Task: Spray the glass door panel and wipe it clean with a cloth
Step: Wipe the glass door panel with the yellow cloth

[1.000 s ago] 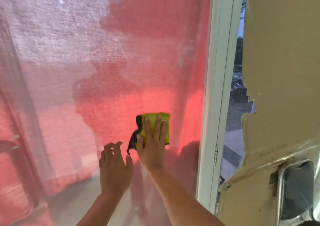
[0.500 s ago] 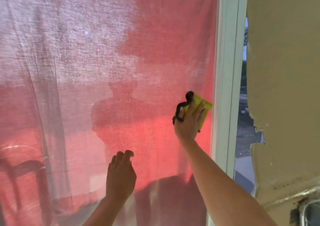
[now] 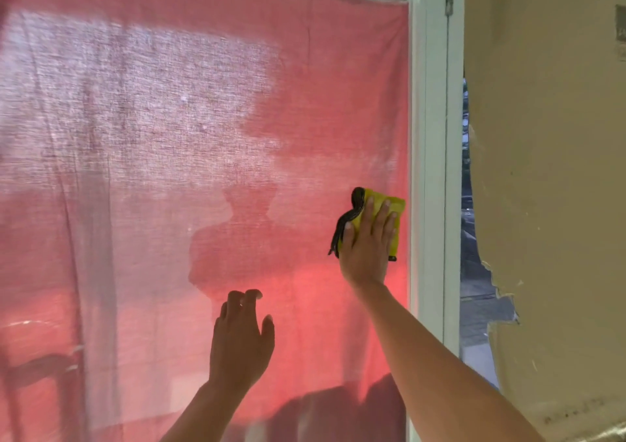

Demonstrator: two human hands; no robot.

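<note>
Yellow cloth (image 3: 395, 205) sits straighter than before under the flat right hand (image 3: 367, 245); left hand (image 3: 238, 343) seemingly loose.

The glass door panel (image 3: 305, 129) is smooth and faintly reflective. Behind it a red curtain (image 3: 152, 109) of thin, coarsely woven cloth looks matt and creased. The yellow cloth (image 3: 395, 207) looks soft, with dark trim. The white door frame (image 3: 432, 170) is smooth and slightly glossy. The beige surface (image 3: 548, 170) is matt, scuffed and ragged-edged.

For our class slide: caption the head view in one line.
Right hand presses a yellow cloth to the glass door panel beside the white frame; left hand holds nothing.
</note>
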